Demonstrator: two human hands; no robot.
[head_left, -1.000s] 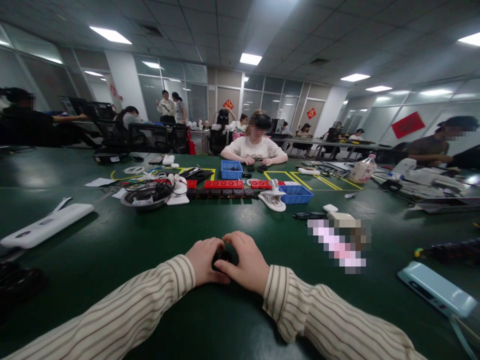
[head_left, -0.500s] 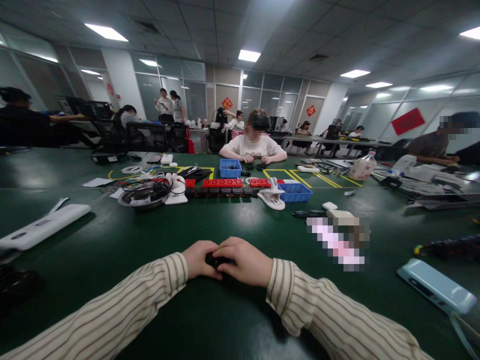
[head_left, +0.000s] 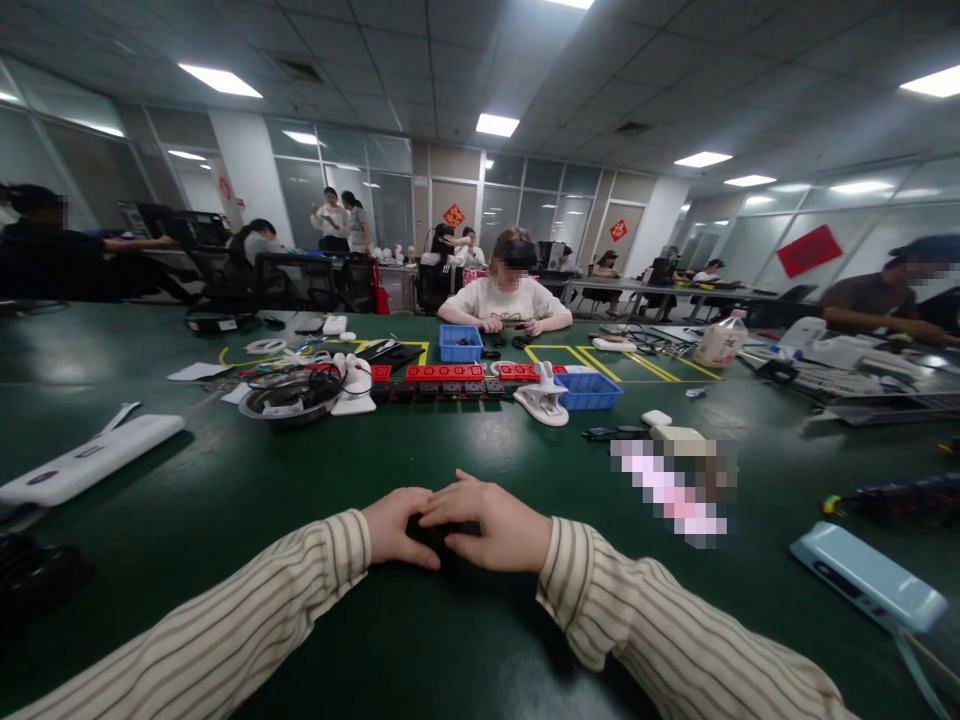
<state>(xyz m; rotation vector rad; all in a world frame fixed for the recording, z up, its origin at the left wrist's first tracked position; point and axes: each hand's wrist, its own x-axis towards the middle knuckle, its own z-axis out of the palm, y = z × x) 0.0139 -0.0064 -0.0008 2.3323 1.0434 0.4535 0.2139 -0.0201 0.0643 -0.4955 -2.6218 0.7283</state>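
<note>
My left hand (head_left: 394,525) is curled around a small black object (head_left: 427,530) low over the green table, in front of me. My right hand (head_left: 495,528) arches over the same object from the other side, its fingertips meeting the left fingers and its index finger lifted. Both hands hide most of the object, so its kind cannot be made out. Striped sleeves cover both wrists.
Beyond my hands stand a metal bowl of cables (head_left: 289,400), rows of red and black blocks (head_left: 446,372), a white clip stand (head_left: 544,398) and blue bins (head_left: 589,390). White (head_left: 97,457) and light-blue (head_left: 870,575) devices lie left and right. Opposite sits a person (head_left: 506,295).
My right thumb has drawn back from the left fingertips, and the gap between the two thumbs is wider. The hands stay in nearly the same place.
</note>
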